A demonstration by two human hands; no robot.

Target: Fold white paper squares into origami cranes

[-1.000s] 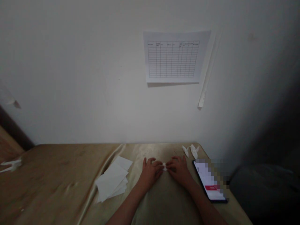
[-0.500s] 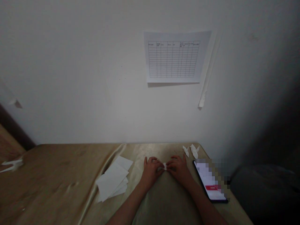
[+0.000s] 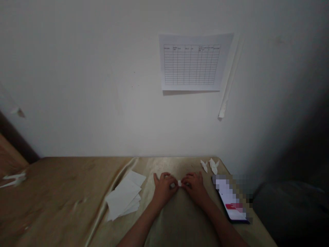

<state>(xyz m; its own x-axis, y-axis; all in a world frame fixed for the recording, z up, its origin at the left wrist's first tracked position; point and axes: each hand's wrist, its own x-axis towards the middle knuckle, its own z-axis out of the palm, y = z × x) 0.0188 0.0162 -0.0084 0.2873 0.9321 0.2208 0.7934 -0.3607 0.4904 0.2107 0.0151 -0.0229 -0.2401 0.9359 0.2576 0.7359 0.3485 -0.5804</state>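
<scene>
Between my two hands is a small white piece of folded paper [image 3: 179,183], mostly covered by the fingertips. My left hand [image 3: 165,187] pinches its left side, thumb and forefinger closed on it. From the other side my right hand [image 3: 194,185] pinches the paper the same way. Both hands rest low over the cloth-covered table [image 3: 177,219]. Beyond my right hand, near the table's back right corner, lie small folded white paper shapes [image 3: 213,166] with pointed ends.
A fanned stack of white paper sheets [image 3: 124,195] lies left of my hands. On the right a phone [image 3: 232,202] with a lit screen lies near the table edge. Behind the table rises a wall [image 3: 102,85] bearing a printed table sheet [image 3: 192,63]. White scraps [image 3: 15,179] lie far left.
My fingers have shifted slightly on the folded paper, and my left hand has moved a little to the left. The sheets, the phone and the folded shapes stay where they were.
</scene>
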